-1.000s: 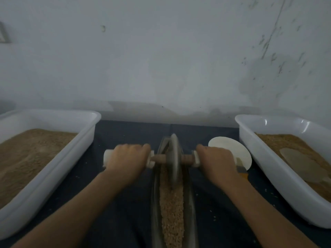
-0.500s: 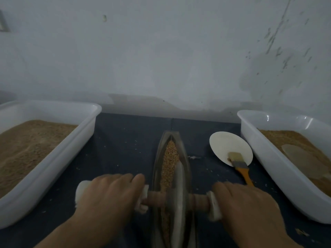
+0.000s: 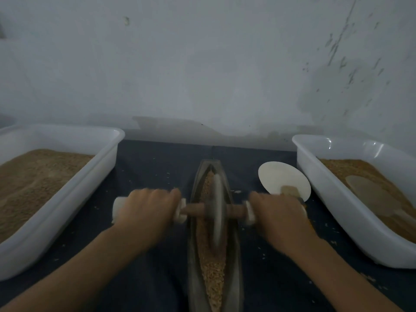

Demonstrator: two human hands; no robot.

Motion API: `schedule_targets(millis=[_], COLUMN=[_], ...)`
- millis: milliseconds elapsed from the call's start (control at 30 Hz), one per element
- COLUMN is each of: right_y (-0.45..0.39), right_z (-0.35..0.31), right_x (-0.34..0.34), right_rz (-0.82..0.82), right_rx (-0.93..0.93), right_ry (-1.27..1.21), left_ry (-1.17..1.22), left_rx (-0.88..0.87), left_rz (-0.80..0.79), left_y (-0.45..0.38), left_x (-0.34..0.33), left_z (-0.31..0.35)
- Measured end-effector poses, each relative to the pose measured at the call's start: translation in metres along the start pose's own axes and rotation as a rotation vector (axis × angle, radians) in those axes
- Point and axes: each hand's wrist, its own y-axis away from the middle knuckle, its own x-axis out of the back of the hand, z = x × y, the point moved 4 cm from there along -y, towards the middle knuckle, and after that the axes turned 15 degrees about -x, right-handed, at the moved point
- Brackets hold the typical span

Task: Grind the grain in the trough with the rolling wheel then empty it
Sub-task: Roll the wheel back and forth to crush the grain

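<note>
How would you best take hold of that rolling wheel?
By the two pale end grips of its axle, one hand each side, coming down from above. The wheel stands upright on edge in the narrow trough, as the left hand and right hand hold it now.

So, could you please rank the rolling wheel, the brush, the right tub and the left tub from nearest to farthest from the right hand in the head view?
From the right hand:
1. Brush, its bristles just beyond the knuckles, on the white disc.
2. Rolling wheel, to the left in the trough.
3. Right tub, along the right side.
4. Left tub, across the trough, far left.
</note>
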Motion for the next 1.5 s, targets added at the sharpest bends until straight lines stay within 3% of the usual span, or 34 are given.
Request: schedule_targets(millis=[100, 233, 400, 533, 667, 800, 867, 933, 1033, 1233, 1367, 1500], right_y=[0.048, 0.058, -0.010, -0.057, -0.036, 0.029, 0.045, 0.046, 0.034, -0.033, -0.035, 0.018], right_z=[0.002, 0.003, -0.010, -0.011, -0.002, 0.003, 0.005, 0.004, 0.002, 0.001, 0.000, 0.002], right_x=[0.009, 0.017, 0.009, -0.001, -0.002, 0.005, 0.016, 0.024, 0.008, -0.009, -0.008, 0.012], right_rz=[-0.008, 0.161, 0.171, 0.192, 0.093, 0.012, 0.027, -0.033, -0.181, 0.058, 0.041, 0.037], right_rx=[0.097, 0.171, 0.084, -0.011, -0.027, 0.068, 0.127, 0.163, 0.071, -0.062, -0.050, 0.057], right_ry=[-0.008, -0.067, 0.094, 0.055, 0.018, 0.017, -0.036, -0.048, -0.020, 0.009, 0.020, -0.012], left_ry=[0.048, 0.083, 0.021, -0.096, -0.082, 0.105, 0.060, 0.052, 0.070, -0.089, -0.110, 0.027], left_rx=[-0.057, -0.013, 0.056, 0.075, 0.031, -0.023, -0.098, -0.141, -0.038, 0.037, 0.029, -0.009], left_rz=[-0.096, -0.129, 0.057, 0.161, 0.127, -0.051, 0.048, 0.019, -0.067, 0.085, 0.094, 0.001], left_y=[0.043, 0.052, -0.005, -0.044, -0.031, 0.031, 0.051, 0.058, 0.043, -0.029, -0.030, 0.020], left_x=[0.012, 0.011, -0.013, -0.011, -0.003, 0.005, 0.022, 0.030, 0.018, 0.004, 0.008, 0.006], left_z=[0.019, 0.018, -0.012, -0.031, -0.019, 0.007, 0.017, 0.021, 0.017, -0.017, -0.015, 0.003])
